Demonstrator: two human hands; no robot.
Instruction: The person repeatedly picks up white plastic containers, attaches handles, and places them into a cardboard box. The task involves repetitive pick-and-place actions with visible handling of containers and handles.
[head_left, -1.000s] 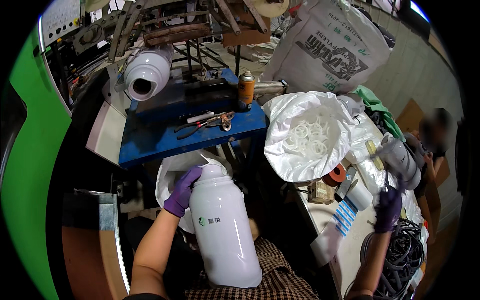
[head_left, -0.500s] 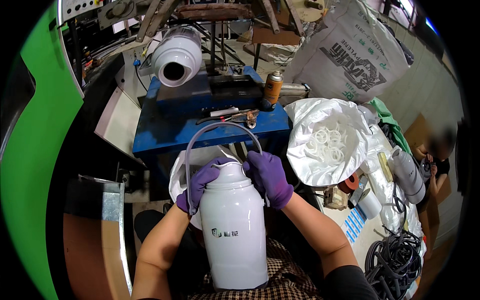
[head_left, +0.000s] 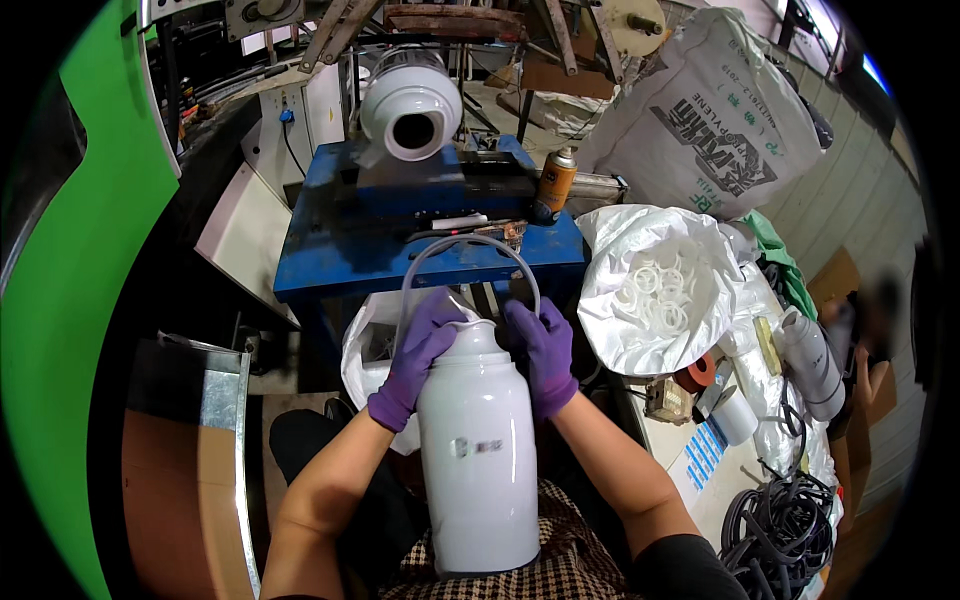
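A white thermos flask stands upright against my lap, its mouth at the top and a small dark mark on its front. A grey bail handle arches over the mouth. My left hand, in a purple glove, is closed at the left of the flask's neck, fingers by the rim and the handle's left leg. My right hand, also purple-gloved, has its fingers curled at the neck's right side, where the handle's right leg disappears. Both handle ends are hidden by the hands.
Ahead is a blue metal bench with another white flask lying mouth toward me, a spray can and tools. Right: a white bag of plastic rings, a black cord coil. A person sits at far right.
The handle's legs no longer show below my hands. My left hand has shifted up and right along the neck. The flask on the bench has swung to the right.
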